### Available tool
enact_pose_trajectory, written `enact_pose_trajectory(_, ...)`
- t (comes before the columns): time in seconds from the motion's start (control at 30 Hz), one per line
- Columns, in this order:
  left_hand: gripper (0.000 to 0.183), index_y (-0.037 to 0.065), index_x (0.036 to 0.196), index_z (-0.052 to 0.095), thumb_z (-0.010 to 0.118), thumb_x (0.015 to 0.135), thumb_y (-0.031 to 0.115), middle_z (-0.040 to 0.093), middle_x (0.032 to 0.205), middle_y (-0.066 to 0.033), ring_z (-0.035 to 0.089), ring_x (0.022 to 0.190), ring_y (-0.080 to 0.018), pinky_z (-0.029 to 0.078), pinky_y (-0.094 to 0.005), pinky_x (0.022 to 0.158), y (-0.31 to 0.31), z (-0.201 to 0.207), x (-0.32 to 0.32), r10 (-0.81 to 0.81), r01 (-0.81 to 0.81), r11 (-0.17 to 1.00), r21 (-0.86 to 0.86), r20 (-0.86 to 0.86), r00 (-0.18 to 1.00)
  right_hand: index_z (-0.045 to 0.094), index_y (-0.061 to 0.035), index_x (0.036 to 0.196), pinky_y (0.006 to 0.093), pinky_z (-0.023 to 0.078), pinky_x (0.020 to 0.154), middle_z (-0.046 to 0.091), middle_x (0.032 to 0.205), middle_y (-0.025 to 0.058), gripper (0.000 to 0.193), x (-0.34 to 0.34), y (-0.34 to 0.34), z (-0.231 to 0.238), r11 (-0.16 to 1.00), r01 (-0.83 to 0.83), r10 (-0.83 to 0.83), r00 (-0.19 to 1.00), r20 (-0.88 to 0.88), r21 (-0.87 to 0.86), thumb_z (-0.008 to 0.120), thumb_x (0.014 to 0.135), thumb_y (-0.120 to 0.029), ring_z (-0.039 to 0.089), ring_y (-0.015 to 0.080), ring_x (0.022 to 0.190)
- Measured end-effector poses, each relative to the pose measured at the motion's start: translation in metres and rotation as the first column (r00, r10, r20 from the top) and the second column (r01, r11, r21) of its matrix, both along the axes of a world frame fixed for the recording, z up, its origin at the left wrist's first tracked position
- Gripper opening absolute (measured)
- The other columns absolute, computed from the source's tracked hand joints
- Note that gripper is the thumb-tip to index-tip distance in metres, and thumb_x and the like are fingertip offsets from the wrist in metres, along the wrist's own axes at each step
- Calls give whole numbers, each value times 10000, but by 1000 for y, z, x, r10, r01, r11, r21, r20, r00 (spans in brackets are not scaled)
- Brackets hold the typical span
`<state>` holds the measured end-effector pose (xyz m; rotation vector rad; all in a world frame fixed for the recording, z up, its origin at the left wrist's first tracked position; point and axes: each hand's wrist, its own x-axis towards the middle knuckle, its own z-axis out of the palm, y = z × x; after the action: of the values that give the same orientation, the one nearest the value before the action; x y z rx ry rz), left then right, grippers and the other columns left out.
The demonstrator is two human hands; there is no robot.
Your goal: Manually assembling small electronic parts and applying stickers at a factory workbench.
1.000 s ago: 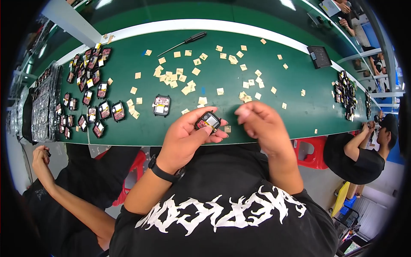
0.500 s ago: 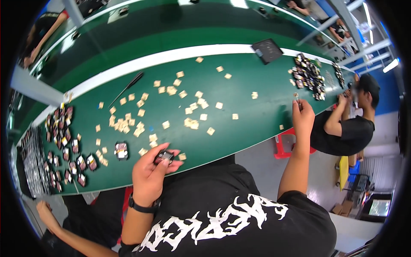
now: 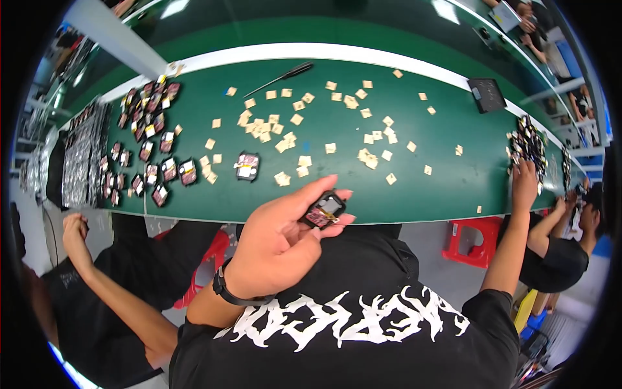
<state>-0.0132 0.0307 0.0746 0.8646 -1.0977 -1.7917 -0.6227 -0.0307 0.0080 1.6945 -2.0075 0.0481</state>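
Note:
My left hand (image 3: pixel 278 243) is closed around a small black-cased electronic module (image 3: pixel 324 211), held tilted above the near table edge. The module has a grey face and a dark reddish part. On the far right, my right hand (image 3: pixel 525 185) reaches the near side of a pile of similar black modules (image 3: pixel 528 142). Its fingers are bent together, and whatever lies between them is hidden. One module (image 3: pixel 247 166) rests alone on the green table (image 3: pixel 363 201), left of my left hand. Many small pale square pieces (image 3: pixel 259 126) lie scattered across the middle.
A black-handled screwdriver (image 3: pixel 285 78) lies near the far edge. At the back right is a black tray (image 3: pixel 486 95). More modules (image 3: pixel 149 113) and wrapped, shiny black stacks (image 3: pixel 84 155) fill the left end. Other people sit on both sides; a red stool (image 3: pixel 473 241) stands below the table.
My view has turned, shifting the table leftward to rightward in the picture. My right hand, earlier raised with a thin object in its fingertips, is now at the module pile. My left hand still holds its module.

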Motion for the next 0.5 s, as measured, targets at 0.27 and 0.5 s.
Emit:
enact_pose_trajectory(0.27,710,-41,1524,361,341,831,-193,536,1420,-241,626,1238,-296,511,-356,1046,16,13,15,5,2,994,-114,59,998,678,-55,1013,470,529,697,634,981,120,133,-7,-13,0,987,-121,129,989,-75,105,650,910,-135,667,367,815)
enact_pose_trajectory(0.5,677,-50,1517,366,358,855,-189,538,1413,-234,633,1222,-288,514,-350,1041,18,6,28,9,-10,999,-49,-14,1000,687,-63,1001,459,530,706,651,992,114,136,2,-6,3,981,-175,176,984,-13,87,678,900,-154,672,357,830)
